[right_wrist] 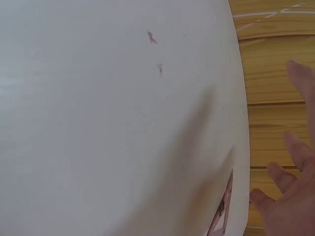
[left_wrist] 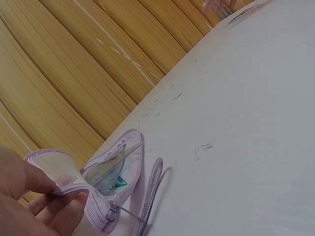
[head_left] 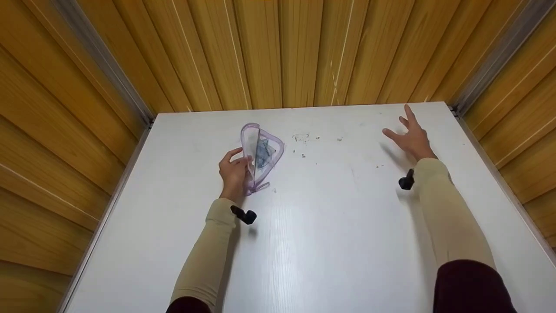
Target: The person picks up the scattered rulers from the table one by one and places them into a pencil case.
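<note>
My left hand (head_left: 233,174) pinches one edge of a see-through zip pouch (head_left: 250,135) with lilac trim, at the left of the table. Its mouth gapes, and bluish clear pieces (head_left: 263,153) show inside. In the left wrist view the thumb and fingers grip the trim, and the zip pull and a lilac strap (left_wrist: 153,184) hang at the near end. Toward the back right, my right hand (head_left: 410,138) hovers over the table with fingers spread, holding nothing. Below it in the right wrist view lies a pinkish triangular set square (right_wrist: 221,206), partly out of frame.
The white table (head_left: 312,243) has dark scuff marks (head_left: 300,138) near its back. Yellow wood-plank walls (head_left: 299,56) rise behind it and at both sides. A small black camera sits on each wrist.
</note>
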Tool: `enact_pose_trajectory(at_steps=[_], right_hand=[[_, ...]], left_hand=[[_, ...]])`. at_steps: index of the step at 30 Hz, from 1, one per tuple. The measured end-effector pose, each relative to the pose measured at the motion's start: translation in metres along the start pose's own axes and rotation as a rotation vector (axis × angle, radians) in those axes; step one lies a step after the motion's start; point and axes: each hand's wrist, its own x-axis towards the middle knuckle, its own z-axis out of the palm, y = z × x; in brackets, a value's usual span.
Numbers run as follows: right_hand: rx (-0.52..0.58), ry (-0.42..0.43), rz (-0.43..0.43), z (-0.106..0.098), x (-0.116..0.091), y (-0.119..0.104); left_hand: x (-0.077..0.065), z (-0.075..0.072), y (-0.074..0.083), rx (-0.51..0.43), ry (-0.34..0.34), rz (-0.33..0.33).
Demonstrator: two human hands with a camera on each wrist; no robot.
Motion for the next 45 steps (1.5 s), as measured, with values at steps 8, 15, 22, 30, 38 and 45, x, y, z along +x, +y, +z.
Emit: enact_pose_trajectory(at_steps=[8,15,22,30,38,45], right_hand=[[0.026,-0.012,0.023,-0.015,-0.006,0.023],[0.023,-0.022,0.054,-0.026,-0.011,0.039],[0.008,-0.016,0.054,-0.033,-0.025,0.047],[0.006,-0.01,0.008,-0.035,-0.049,0.028],[-0.05,0.016,0.013,-0.036,-0.037,0.055],[-0.074,0.042,-0.031,-0.037,-0.02,0.079]], left_hand=[[0.001,0.0,-0.001,0.01,0.002,-0.02],[-0.001,0.0,0.001,0.014,-0.002,-0.022],[0.0,0.0,0.001,0.033,-0.003,-0.013],[0.002,-0.003,-0.004,0.043,0.004,0.019],[0.003,-0.002,-0.005,0.024,0.007,0.02],[0.001,-0.002,-0.003,0.031,0.0,0.027]])
